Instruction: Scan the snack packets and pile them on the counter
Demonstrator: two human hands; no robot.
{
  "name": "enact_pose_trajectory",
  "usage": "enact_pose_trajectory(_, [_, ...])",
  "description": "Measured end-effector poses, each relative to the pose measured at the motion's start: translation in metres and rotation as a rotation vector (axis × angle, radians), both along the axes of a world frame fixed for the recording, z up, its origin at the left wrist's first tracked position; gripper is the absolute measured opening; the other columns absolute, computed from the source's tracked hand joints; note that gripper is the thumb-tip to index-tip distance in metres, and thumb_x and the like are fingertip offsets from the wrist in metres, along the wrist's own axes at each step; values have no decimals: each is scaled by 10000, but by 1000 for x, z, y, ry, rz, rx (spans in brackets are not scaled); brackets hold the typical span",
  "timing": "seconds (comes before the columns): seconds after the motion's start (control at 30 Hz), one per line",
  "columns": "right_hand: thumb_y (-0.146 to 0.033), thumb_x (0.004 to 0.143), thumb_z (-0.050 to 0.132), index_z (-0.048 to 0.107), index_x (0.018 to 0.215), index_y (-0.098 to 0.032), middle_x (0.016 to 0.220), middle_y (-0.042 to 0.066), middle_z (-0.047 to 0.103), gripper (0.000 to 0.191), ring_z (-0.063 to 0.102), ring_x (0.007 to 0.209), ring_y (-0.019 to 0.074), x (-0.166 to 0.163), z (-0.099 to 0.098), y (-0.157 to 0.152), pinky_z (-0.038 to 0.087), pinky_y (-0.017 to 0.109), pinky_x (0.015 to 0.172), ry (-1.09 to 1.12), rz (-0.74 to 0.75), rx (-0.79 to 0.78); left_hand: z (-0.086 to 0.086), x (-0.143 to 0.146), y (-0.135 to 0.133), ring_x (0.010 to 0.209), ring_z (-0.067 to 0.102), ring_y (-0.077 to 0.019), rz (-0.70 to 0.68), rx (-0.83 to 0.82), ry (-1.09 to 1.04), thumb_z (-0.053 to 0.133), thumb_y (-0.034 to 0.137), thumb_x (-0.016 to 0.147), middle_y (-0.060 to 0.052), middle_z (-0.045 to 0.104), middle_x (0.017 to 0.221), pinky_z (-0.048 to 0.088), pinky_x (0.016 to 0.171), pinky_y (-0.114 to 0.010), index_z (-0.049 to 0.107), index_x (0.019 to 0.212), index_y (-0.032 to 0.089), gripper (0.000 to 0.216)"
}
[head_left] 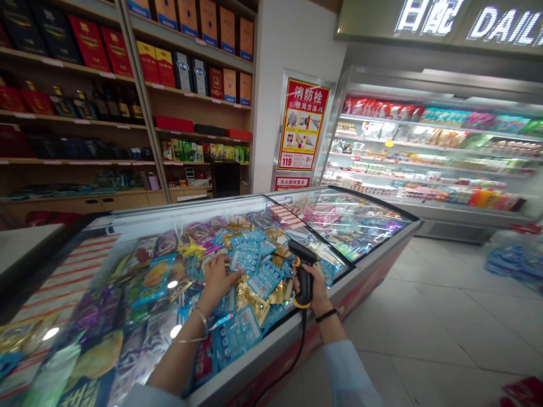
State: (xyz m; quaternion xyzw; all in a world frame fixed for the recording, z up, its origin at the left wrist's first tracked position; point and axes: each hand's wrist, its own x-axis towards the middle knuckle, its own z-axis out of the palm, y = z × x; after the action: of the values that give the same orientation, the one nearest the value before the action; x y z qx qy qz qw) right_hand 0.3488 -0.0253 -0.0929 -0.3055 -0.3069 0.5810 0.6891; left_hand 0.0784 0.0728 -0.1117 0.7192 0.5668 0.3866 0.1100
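My left hand (217, 278) reaches into the open chest freezer (297, 325) and lies on a pile of blue packets (250, 265), fingers curled over one of them. My right hand (311, 288) grips a black and yellow barcode scanner (302, 270) by its handle, its head pointed down at the packets. The scanner's black cable (292, 356) hangs down in front of the freezer. Gold and purple packets lie mixed among the blue ones.
The freezer's glass lid (348, 220) covers its right half. Wooden shelves (127, 130) with boxes and bottles stand behind. A red fire-hydrant poster (302, 124) hangs on the wall. A lit refrigerated display (432, 158) lines the right side, beside a tiled floor (445, 328).
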Motion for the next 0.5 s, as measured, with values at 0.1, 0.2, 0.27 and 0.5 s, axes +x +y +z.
enact_pose_trajectory(0.1, [-385, 664, 732, 653, 842, -151, 637, -1, 642, 305, 498, 376, 92, -1, 1, 0, 413, 203, 317, -10, -10, -6, 5, -1, -1, 1137, 582, -341, 8, 1, -85, 763, 457, 620, -128, 673, 1112, 393, 1016, -514, 602, 881, 199, 401])
enact_pose_trajectory(0.2, [-397, 647, 735, 651, 826, -150, 628, -4, 637, 316, 492, 374, 92, -2, 1, 0, 408, 204, 315, -20, -30, -26, 11, -1, -3, 1015, 631, -322, -9, 8, -263, 727, 479, 648, -100, 703, 973, 437, 966, -511, 601, 857, 210, 364])
enact_pose_trajectory(0.27, [-396, 636, 733, 646, 817, -155, 623, -6, 634, 314, 487, 371, 90, -3, 3, -2, 403, 203, 314, -28, -42, -30, 14, -1, -5, 898, 665, -290, -76, -36, -430, 695, 499, 670, -73, 707, 881, 497, 886, -468, 597, 867, 212, 361])
enact_pose_trajectory(0.5, [-397, 664, 720, 639, 803, -165, 635, 4, 648, 282, 497, 371, 100, -25, 36, -22, 404, 219, 332, -157, -139, 66, 22, -8, -3, 733, 695, -214, -169, -88, -772, 666, 479, 696, -49, 706, 912, 579, 734, -384, 574, 985, 201, 411])
